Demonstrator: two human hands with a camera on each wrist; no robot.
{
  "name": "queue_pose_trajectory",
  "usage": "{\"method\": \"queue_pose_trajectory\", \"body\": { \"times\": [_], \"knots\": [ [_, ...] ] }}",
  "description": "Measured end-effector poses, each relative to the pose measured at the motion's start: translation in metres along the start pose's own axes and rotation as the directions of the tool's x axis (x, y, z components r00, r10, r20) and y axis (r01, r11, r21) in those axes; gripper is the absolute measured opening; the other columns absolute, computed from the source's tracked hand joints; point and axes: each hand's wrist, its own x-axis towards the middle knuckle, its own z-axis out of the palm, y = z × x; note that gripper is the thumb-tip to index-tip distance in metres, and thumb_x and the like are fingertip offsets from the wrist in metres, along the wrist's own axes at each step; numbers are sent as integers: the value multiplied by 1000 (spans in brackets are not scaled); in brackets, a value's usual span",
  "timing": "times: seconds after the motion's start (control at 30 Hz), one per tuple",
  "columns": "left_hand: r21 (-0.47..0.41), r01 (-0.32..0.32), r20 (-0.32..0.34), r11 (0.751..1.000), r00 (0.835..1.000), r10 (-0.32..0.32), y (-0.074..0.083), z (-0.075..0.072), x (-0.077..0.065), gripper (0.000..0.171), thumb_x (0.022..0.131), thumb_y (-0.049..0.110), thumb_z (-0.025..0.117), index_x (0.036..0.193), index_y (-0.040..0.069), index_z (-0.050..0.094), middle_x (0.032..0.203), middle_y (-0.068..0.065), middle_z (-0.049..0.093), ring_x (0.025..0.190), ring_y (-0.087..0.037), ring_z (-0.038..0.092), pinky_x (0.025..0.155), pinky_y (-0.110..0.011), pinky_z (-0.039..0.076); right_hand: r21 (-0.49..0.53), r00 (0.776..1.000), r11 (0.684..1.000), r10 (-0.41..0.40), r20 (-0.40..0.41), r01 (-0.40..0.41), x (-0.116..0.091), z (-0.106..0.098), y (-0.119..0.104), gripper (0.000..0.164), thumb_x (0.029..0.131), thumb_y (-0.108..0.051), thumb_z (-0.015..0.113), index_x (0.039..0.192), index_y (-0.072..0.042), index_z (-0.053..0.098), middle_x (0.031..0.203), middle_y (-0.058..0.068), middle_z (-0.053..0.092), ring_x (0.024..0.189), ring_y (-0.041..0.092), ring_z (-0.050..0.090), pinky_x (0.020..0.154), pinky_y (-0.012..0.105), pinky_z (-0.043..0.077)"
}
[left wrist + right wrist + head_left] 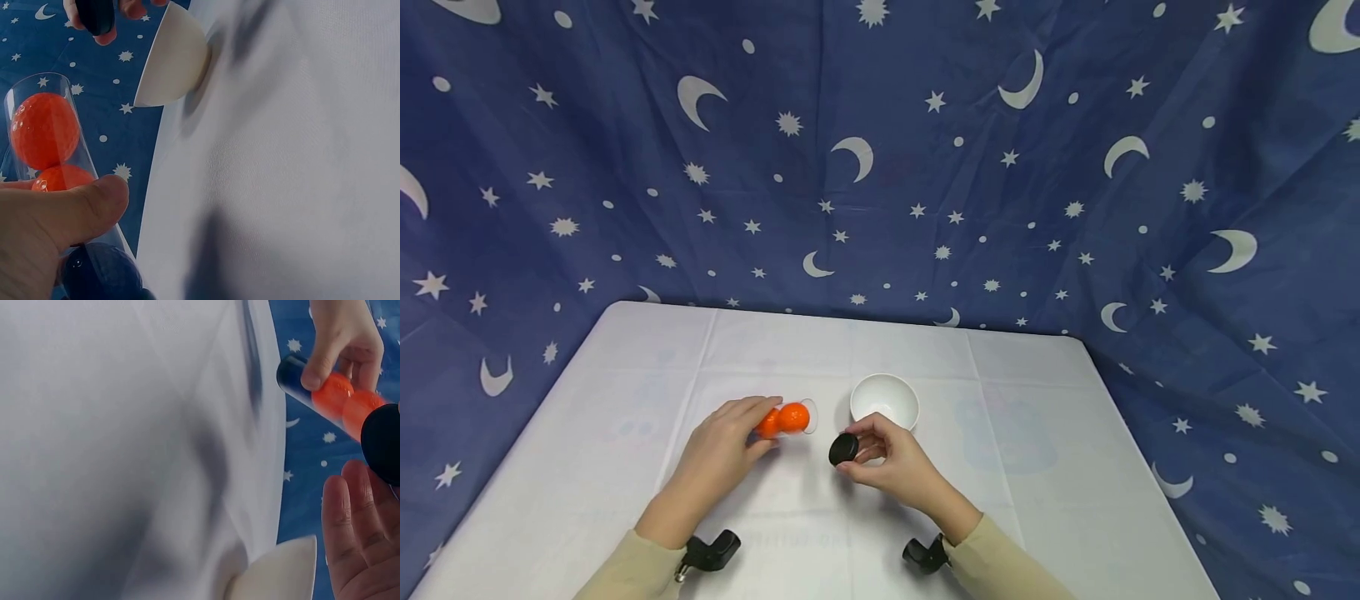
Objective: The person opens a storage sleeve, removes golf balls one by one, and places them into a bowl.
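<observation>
My left hand [718, 450] grips a clear tube [812, 416] round its middle, tilted above the white table. Two orange balls [45, 130] show through its wall towards the uncapped end. A dark blue ball [103, 275] sits at the other end, below my thumb in the left wrist view. Between thumb and fingers my right hand [898, 467] pinches a round black cap [844, 448], a short way from the tube's mouth. Just beyond the right hand stands a white bowl [884, 396], its near rim partly hidden by the fingers.
A white cloth [1060, 492] covers the table. Behind it hangs a dark blue curtain [895, 108] with white moons and stars. Black camera mounts [711, 552] are strapped at both wrists.
</observation>
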Motion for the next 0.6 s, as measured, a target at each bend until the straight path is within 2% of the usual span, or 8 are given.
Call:
{"method": "queue_pose_trajectory", "body": {
  "times": [0.17, 0.43, 0.6],
  "knots": [
    [4, 6, -4, 1000, 1000, -6, -3, 0, 0, 63, 63, 25, 80, 121, 19, 56, 112, 2, 57, 102, -21, 52, 86, -41, 41, 10, 999, 1000, 3, 38, -4, -2, 8, 2, 38, 72, -9, 73, 105, -5, 54, 98, 11, 59, 81, 26, 61, 70, 35, 51],
    [8, -3, -9, 1000, 1000, 3, -5, 0, -1, 63, 63, 25, 80, 121, 17, 56, 111, 0, 58, 100, -22, 52, 85, -42, 42, -13, 987, 993, 122, 102, -122, -7, 21, 15, 38, 71, -11, 74, 104, -5, 55, 90, 13, 62, 76, 23, 63, 65, 28, 52],
    [12, 9, 2, 1000, 1000, -9, -5, 0, -2, 63, 63, 26, 80, 121, 18, 56, 112, 0, 57, 102, -22, 52, 86, -42, 41, -101, 987, 988, 128, 102, -117, -6, 25, 35, 40, 71, -17, 76, 103, -8, 55, 90, 7, 63, 76, 18, 61, 67, 27, 51]
  ]
}}
